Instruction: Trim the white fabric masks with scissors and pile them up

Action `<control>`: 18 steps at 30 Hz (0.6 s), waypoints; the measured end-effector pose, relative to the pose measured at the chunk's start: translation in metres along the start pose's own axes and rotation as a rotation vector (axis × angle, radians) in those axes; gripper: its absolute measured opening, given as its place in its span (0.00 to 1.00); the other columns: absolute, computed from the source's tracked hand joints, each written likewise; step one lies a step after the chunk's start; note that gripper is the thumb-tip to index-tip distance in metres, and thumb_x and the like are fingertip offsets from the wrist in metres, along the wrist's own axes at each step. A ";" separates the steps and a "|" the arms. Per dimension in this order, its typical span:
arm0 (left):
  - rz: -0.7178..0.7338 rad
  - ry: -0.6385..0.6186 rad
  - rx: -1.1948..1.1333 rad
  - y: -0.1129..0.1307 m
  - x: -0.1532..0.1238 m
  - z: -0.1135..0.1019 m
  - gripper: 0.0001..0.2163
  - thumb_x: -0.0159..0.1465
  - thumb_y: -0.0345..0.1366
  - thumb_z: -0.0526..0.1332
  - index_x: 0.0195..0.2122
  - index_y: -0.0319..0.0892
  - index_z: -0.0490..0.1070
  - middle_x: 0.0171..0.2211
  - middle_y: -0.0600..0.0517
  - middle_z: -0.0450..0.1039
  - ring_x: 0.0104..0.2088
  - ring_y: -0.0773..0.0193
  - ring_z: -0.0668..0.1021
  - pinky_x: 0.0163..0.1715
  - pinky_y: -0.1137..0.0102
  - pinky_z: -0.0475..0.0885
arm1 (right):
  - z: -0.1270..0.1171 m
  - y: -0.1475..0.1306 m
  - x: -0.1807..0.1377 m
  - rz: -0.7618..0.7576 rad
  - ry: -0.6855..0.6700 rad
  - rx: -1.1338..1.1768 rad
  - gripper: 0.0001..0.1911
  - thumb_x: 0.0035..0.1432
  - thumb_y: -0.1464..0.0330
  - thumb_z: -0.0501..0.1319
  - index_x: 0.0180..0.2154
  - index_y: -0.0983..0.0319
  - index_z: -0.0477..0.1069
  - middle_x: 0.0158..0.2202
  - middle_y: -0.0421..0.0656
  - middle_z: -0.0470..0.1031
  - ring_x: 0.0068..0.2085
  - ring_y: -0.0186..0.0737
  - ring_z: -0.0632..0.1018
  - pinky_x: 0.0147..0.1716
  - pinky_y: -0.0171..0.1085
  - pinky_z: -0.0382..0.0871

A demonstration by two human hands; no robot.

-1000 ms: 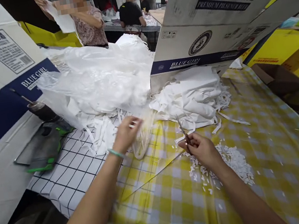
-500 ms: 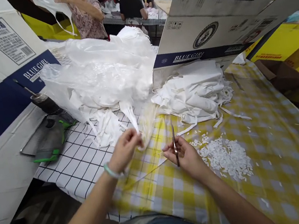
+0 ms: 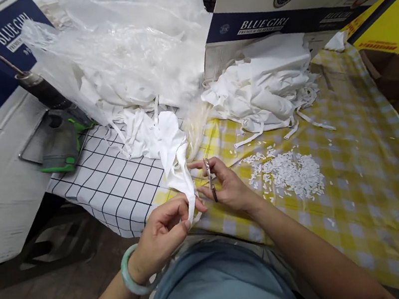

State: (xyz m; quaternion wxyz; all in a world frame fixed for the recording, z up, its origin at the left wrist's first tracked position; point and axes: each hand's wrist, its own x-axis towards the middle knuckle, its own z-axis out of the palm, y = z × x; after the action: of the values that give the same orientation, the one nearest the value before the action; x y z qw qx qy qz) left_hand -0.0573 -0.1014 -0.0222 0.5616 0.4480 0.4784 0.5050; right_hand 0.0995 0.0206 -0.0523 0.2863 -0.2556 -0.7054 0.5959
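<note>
My left hand (image 3: pixel 168 225), with a pale green bangle at the wrist, pinches the strap end of a white cloth garment (image 3: pixel 172 138) near the table's front edge. The garment stretches away from the fingers towards the white heap behind. Just right of it, my right hand (image 3: pixel 231 185) is closed on a pair of small scissors (image 3: pixel 209 177), held upright close to the garment's strap. Whether the blades touch the cloth I cannot tell. To the right lie many small white cut pieces (image 3: pixel 296 174), scattered on the yellow checked cloth.
A clear plastic bag (image 3: pixel 140 42) covers white garments at the back. Another pile of white garments (image 3: pixel 269 88) with loose straps lies against a carton (image 3: pixel 226 29). At left, a green and black cordless drill (image 3: pixel 57 144) rests beside a second carton (image 3: pixel 1 191).
My left hand has drawn the white garment out towards me by its strap. My right hand has moved left with the scissors, closer to the strap. The view has tipped downward.
</note>
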 end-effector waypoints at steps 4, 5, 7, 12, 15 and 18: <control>-0.130 0.007 -0.400 0.001 -0.008 0.012 0.13 0.59 0.37 0.65 0.24 0.39 0.62 0.33 0.50 0.71 0.25 0.70 0.67 0.25 0.74 0.61 | 0.012 0.000 0.007 -0.041 0.009 -0.014 0.15 0.49 0.75 0.62 0.40 0.58 0.69 0.45 0.42 0.73 0.50 0.41 0.73 0.53 0.41 0.64; -0.170 0.032 -0.465 0.002 -0.008 0.014 0.13 0.58 0.38 0.66 0.25 0.39 0.63 0.32 0.51 0.71 0.23 0.73 0.65 0.24 0.75 0.58 | 0.014 0.000 0.010 -0.040 0.048 0.029 0.13 0.48 0.75 0.62 0.38 0.58 0.68 0.41 0.41 0.73 0.47 0.40 0.74 0.51 0.40 0.66; -0.254 0.096 -0.508 0.002 -0.007 0.018 0.10 0.60 0.38 0.65 0.29 0.39 0.67 0.32 0.52 0.70 0.22 0.75 0.62 0.23 0.76 0.55 | 0.012 -0.002 0.012 -0.047 0.110 0.121 0.13 0.48 0.74 0.64 0.36 0.58 0.65 0.37 0.40 0.72 0.43 0.39 0.74 0.48 0.40 0.67; -0.302 0.070 -0.333 0.007 -0.001 0.022 0.09 0.66 0.41 0.61 0.38 0.40 0.74 0.25 0.55 0.65 0.22 0.74 0.60 0.21 0.76 0.52 | -0.012 -0.027 0.003 -0.036 0.193 0.157 0.17 0.47 0.74 0.67 0.36 0.57 0.62 0.36 0.38 0.70 0.41 0.37 0.73 0.44 0.37 0.67; -0.247 -0.053 -0.198 0.020 0.008 0.026 0.11 0.67 0.43 0.60 0.38 0.41 0.77 0.22 0.55 0.61 0.23 0.71 0.62 0.23 0.75 0.57 | -0.023 -0.038 -0.010 0.019 0.241 0.175 0.17 0.47 0.71 0.69 0.35 0.57 0.62 0.35 0.38 0.70 0.39 0.36 0.73 0.42 0.36 0.68; -0.066 -0.139 -0.013 0.036 0.023 0.032 0.10 0.67 0.40 0.60 0.36 0.42 0.79 0.31 0.50 0.68 0.35 0.65 0.71 0.37 0.70 0.68 | -0.021 -0.036 -0.024 0.106 0.284 0.260 0.20 0.45 0.66 0.73 0.34 0.57 0.62 0.33 0.37 0.71 0.36 0.35 0.73 0.41 0.36 0.69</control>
State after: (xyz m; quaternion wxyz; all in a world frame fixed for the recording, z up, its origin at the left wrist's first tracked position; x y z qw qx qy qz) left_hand -0.0294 -0.0763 0.0161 0.6128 0.4622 0.4493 0.4572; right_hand 0.1310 0.0125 -0.0161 0.3818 -0.3346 -0.5607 0.6541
